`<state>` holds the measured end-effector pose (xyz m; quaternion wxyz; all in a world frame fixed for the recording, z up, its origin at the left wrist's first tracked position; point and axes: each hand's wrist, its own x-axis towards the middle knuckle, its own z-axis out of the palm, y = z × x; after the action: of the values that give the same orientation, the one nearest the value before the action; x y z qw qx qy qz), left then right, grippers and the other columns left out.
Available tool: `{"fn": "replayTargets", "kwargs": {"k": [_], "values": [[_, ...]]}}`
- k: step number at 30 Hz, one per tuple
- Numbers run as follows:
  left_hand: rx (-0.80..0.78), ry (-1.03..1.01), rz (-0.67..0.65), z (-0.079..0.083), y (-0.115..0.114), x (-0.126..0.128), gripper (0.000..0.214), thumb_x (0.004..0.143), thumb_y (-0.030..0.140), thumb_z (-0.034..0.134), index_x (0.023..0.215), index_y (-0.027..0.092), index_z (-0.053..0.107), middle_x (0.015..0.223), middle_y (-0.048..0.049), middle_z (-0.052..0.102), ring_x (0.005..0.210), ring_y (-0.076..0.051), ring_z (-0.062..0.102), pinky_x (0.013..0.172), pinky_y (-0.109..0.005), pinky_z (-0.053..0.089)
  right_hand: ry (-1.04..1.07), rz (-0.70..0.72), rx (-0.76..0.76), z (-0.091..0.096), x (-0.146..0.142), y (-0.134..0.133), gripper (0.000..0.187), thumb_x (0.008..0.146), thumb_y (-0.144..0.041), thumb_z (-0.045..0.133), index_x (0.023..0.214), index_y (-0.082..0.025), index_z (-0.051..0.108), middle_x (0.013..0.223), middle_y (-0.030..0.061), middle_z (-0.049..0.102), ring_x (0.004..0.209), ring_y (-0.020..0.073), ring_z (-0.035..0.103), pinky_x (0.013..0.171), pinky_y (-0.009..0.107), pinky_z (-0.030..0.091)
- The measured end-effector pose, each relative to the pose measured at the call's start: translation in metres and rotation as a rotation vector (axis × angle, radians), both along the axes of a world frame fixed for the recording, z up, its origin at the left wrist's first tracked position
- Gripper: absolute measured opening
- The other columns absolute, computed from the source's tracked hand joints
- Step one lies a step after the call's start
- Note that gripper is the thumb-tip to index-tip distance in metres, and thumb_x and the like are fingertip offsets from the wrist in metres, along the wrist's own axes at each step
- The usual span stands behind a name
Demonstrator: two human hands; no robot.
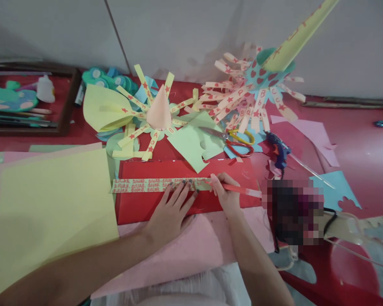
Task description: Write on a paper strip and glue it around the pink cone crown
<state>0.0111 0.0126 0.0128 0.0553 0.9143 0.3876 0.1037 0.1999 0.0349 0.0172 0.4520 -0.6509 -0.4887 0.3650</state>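
Red surface (367, 138): pile of yellow sheets (51, 199) (count unclear) at 9 o'clock and pink sheet (194, 248) at 6, both relative to red board (135, 209) at centre. Wooden tray (72, 97) at 10, big cone craft (289, 46) at 1, green cut-out sheet (191, 140) at 12, lapping the board's edge. Small cone craft (159, 112) at 11, scissors (225, 136) at 1–2, glue gun (279, 155) at 2. Left grip (172, 208): spread flat, fingers on green paper strip (137, 185) along the board, partly covering it. Right grip (227, 197): pinching red pen (245, 191) at strip's 3 o'clock end. Counts: 2 cone crafts; 1 each strip, scissors, glue gun, pen.
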Motion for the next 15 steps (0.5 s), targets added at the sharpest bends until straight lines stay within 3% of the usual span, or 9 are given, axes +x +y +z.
{"fn": "replayTargets", "kwargs": {"k": [15], "values": [[0.002,0.014,-0.009,0.0013,0.0003,0.0006,0.048,0.089,0.042,0.038,0.128,0.016,0.050,0.138,-0.0127,0.045,0.127,-0.027,0.039,0.108,-0.045,0.021,-0.208,0.054,0.009,0.0074,-0.0085,0.0022,0.044,0.084,-0.044,0.049,0.052,-0.021,0.030,0.043,-0.0060,0.039,0.042,0.0061,0.036,0.045,0.020,0.033]]}}
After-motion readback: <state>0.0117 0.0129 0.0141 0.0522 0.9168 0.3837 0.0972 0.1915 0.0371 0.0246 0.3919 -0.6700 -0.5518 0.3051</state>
